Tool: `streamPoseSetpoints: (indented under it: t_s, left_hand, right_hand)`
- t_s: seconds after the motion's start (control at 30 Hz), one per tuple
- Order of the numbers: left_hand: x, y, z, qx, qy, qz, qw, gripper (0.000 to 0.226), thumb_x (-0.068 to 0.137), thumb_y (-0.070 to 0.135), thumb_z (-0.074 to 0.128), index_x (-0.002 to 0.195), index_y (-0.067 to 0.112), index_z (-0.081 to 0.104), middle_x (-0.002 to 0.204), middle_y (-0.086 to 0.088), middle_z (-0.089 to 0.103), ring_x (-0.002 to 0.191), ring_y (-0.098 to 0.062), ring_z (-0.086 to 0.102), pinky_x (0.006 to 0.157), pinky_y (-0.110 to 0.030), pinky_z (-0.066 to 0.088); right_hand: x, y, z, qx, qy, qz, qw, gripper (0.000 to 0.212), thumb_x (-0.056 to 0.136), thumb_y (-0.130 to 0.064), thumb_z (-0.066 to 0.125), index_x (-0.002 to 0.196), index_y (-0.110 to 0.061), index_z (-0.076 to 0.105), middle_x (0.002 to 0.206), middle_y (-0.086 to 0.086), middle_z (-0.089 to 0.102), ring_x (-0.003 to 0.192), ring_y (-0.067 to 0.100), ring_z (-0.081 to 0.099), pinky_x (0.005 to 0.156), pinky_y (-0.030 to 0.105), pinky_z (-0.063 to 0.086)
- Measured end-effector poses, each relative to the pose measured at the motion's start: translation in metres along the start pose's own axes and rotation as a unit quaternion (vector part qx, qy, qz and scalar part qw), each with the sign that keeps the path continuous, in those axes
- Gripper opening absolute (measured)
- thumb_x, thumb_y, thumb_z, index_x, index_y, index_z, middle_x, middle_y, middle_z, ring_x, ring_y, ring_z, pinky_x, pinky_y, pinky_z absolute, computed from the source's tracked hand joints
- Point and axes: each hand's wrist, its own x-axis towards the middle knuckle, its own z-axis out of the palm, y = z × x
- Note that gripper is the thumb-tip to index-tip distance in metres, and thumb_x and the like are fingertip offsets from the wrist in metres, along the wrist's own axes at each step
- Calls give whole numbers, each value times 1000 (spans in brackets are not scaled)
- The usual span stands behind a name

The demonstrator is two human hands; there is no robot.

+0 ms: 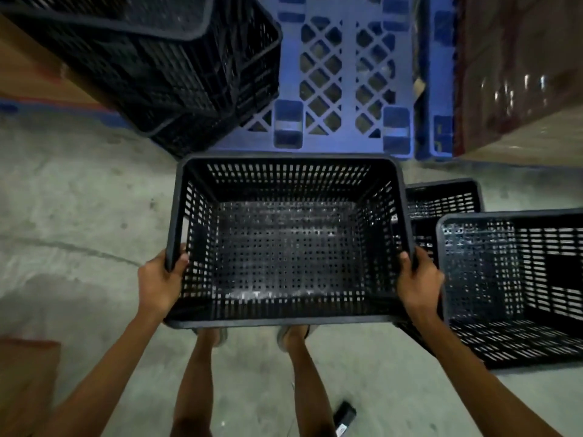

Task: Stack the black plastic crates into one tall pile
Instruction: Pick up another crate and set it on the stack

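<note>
Down low, small dark object [344,416] on concrete floor [79,216] by the feet. Above that, left hand [157,283] and right hand [421,282] each clamped on side rims of empty black crate [288,241], held level off the floor. Two more crates [517,285] just to the right. Farther out, stacked crate pile [164,61] at upper left, touching blue pallet [344,86].

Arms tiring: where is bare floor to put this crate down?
Bare concrete floor lies left of the held crate, below the crate pile. The right is crowded with loose crates; ahead is the blue pallet.
</note>
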Motion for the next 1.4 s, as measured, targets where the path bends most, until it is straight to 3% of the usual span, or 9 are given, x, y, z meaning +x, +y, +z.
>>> streamPoseSetpoints:
  t_s: [0.1,0.5,0.57,0.63,0.7,0.87,1.07,1.23,1.4]
  left_hand:
    - [12,-8,22,-17,14,4,1000,32,93,27,63,119,10,69,88,-22,74,83,-34,70,71,-41,52]
    - [9,-7,50,7,15,-32,999,28,98,23,52,117,4,52,99,-27,68,92,-46,65,74,-46,50]
    - [10,-3,44,18,12,-29,999,36,94,17,54,128,8,45,116,-24,65,106,-44,62,85,-48,50]
    - [11,1,37,23,26,14,999,57,89,11,56,142,12,34,142,-18,49,130,-37,47,107,-47,41]
    - [17,6,31,62,42,82,994,70,90,12,54,151,8,20,158,-15,28,147,-31,27,120,-43,25]
    - [27,4,38,176,5,191,966,74,97,15,46,156,7,3,165,-13,-2,154,-26,-4,124,-49,11]
    - [27,3,47,172,1,216,961,57,104,11,31,156,7,8,164,-19,-3,153,-31,-6,124,-51,2]
    - [38,-6,52,189,4,237,953,55,104,19,22,156,5,9,164,-19,0,153,-33,-5,124,-52,4]
    - [32,-11,57,224,-12,231,947,64,99,10,40,156,7,10,165,-16,-3,153,-33,-6,123,-53,7]
  right_hand:
    - [8,15,19,0,8,-9,1000,25,101,-22,46,99,1,57,72,10,56,70,36,62,59,31,28]
    - [18,32,48,-8,-98,-16,995,29,102,-22,42,122,0,41,92,23,63,83,47,65,59,34,39]
    - [25,25,40,-52,-111,-61,991,52,101,-25,43,146,-10,24,133,23,55,110,44,60,69,43,51]
    - [32,17,33,-118,-89,-158,976,68,100,-26,44,155,-14,6,162,16,14,140,37,35,95,48,49]
    - [39,11,31,-157,-77,-236,956,72,98,-22,45,156,-6,4,164,18,-3,150,35,14,111,47,37]
    - [50,14,47,-219,-110,-247,938,74,97,-14,42,155,-3,-1,162,19,-13,151,33,-8,110,50,36]
    - [54,26,53,-194,-77,-275,939,76,93,-14,51,153,5,9,161,27,-2,151,37,-3,123,42,13]
    - [59,27,62,-182,-85,-264,943,80,91,-16,54,154,2,8,163,22,-2,152,34,-2,121,43,20]
    - [54,29,68,-241,-111,-237,935,94,87,-24,57,154,-2,-4,163,16,-16,151,35,-8,120,43,16]
